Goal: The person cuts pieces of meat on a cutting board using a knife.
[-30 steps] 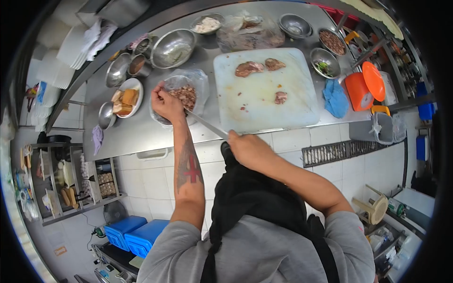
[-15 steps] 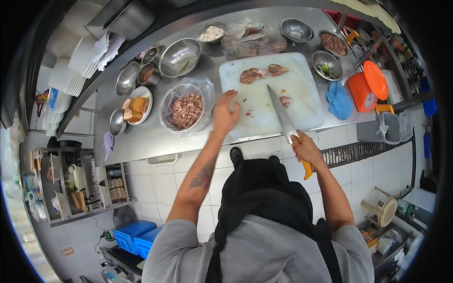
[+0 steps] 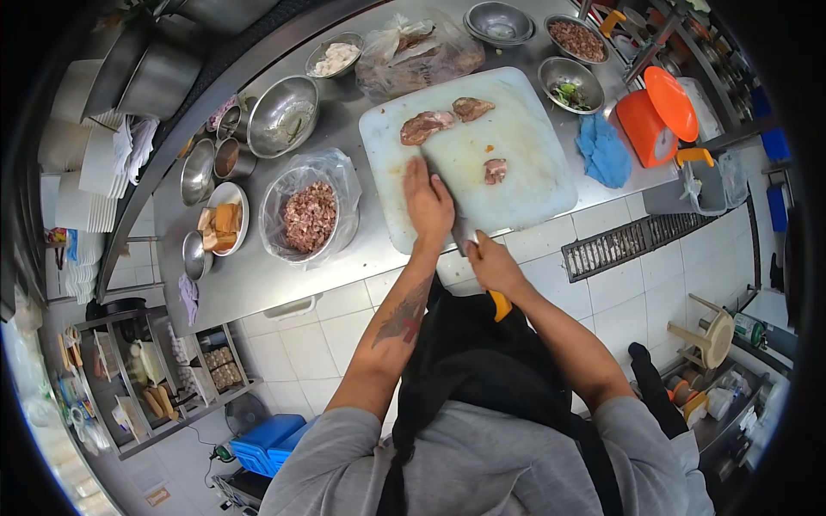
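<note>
My right hand [image 3: 496, 265] grips a large kitchen knife [image 3: 459, 225] by its yellow handle, the blade pointing away from me over the white cutting board [image 3: 525, 202]. Against the blade's left side lies my left hand [image 3: 428, 202], fingers stretched out and thumb apart; whether it touches the steel I cannot tell. Beyond my fingertips are two brown pieces of meat, a larger one [image 3: 425, 128] and a smaller one [image 3: 472, 108]. A small meat chunk [image 3: 495, 171] sits on the board to the right of the knife.
Left of the board stands a plastic-lined bowl of chopped meat [image 3: 311, 218]. A bagged piece of meat [image 3: 413, 64] lies behind the board. To the right are a blue cloth [image 3: 604, 150] and an orange scale [image 3: 644, 133]. Another person's leg [image 3: 656, 387] shows at lower right.
The knife has swung left, from beside the small chunk to beside my left hand. My left hand now lies further over the board. The view has shifted, and another person's leg has appeared.
</note>
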Motion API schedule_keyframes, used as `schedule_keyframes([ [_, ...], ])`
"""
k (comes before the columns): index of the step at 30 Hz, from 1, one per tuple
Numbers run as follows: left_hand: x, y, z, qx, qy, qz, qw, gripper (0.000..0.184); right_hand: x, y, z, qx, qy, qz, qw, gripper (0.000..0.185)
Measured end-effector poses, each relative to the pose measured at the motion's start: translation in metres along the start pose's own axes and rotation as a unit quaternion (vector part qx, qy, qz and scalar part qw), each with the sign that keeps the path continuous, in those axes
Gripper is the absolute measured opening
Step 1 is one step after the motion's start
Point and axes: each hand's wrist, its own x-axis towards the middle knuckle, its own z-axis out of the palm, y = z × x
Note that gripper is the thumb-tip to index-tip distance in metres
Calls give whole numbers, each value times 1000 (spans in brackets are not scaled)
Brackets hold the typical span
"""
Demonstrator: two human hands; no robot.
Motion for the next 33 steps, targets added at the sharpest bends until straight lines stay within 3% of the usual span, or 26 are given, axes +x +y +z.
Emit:
schedule_keyframes([
  [2, 3, 6, 7, -89, 15, 2, 996, 48, -6, -37, 11, 43, -45, 30, 998, 28],
  [3, 7, 8, 2, -125, 42, -24, 991, 51, -5, -43, 25, -27, 50, -97, 994, 27],
  [5, 19, 0, -22, -175, 95, -34, 979, 52, -3, -46, 30, -49, 34, -127, 990, 25],
  [10, 83, -55, -172, -267, 326, -64, 905, 39, -42, -130, 9, -146, -92, -276, 945, 23],
  [11, 90, -87, -186, -282, 312, -89, 903, 33, -50, -141, -2, -171, -137, -237, 946, 25],
  [13, 87, -124, -208, -292, 302, -109, 901, 29, -44, -126, -19, -180, -128, -240, 945, 26],
  [14, 80, -131, -219, -152, 189, -107, 964, 27, -42, -115, -30, -189, -118, -234, 946, 27],
  [15, 79, -136, -229, -7, 68, -101, 993, 26, -41, -105, -40, -186, -74, -197, 960, 26],
  [16, 81, -141, -236, -5, 69, -95, 993, 26, -40, -94, -52, -183, -29, -157, 970, 26],
  [19, 80, -156, -238, -181, 191, -55, 963, 27, -44, -71, -104, -188, 5, -137, 973, 30],
  [20, 80, -161, -241, -187, 193, -51, 962, 27, -52, -72, -122, -125, 16, -70, 990, 30],
  [21, 77, -161, -246, -98, 187, -71, 975, 29, -60, -68, -136, -58, 29, 1, 998, 29],
  [22, 73, -155, -247, -10, 178, -90, 980, 32, -64, -55, -146, -59, 40, 7, 997, 29],
  [24, 73, -139, -240, 13, 108, -87, 990, 36, -68, -22, -162, -30, 98, 30, 994, 29],
  [26, 73, -126, -227, 184, 119, 124, 968, 34, -74, 1, -170, -8, 103, 49, 993, 30],
  [28, 72, -111, -215, 179, 128, 128, 967, 28, -78, 24, -164, 50, 136, 37, 989, 31],
  [30, 68, -75, -191, 103, 154, 72, 980, 26, -79, 46, -159, 5, 139, 48, 989, 30],
  [31, 67, -63, -159, 58, 143, 147, 977, 26, -81, 52, -156, -68, 122, 58, 988, 30],
  [32, 54, -24, -128, -36, 60, 93, 993, 24, -83, 54, -154, -140, 103, 69, 982, 29],
  [33, 43, 28, -113, -68, -98, 66, 991, 24, -90, 38, -157, -104, 92, 85, 987, 30],
])
